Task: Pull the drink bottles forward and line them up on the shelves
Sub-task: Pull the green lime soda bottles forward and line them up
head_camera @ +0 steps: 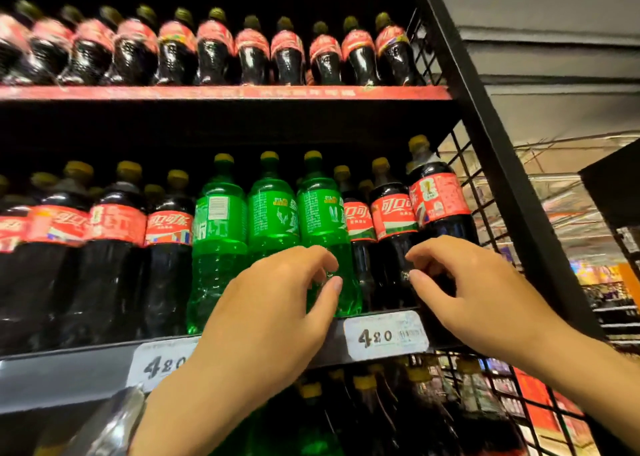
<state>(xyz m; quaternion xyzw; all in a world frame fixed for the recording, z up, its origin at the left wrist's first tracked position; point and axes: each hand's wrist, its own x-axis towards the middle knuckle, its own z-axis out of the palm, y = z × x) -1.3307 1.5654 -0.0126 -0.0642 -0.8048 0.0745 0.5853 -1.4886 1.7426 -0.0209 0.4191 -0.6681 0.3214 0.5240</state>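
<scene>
The middle shelf (86,369) holds a front row of large cola bottles with red labels and three green soda bottles side by side. My left hand (273,310) is raised in front of the lower body of the rightmost green bottle (322,220), with its fingers and thumb loosely curved and nothing between them. In front of the base of the end cola bottle (438,199), my right hand (471,289) has its curved fingertips pointing at the neighbouring cola bottle (393,213). I cannot tell whether either hand touches a bottle.
A row of smaller cola bottles (214,50) fills the red-edged top shelf (225,92). A black wire-grid side panel (485,220) closes the rack on the right. Price tags (386,334) hang on the shelf edge. More bottles (363,407) stand on the shelf below.
</scene>
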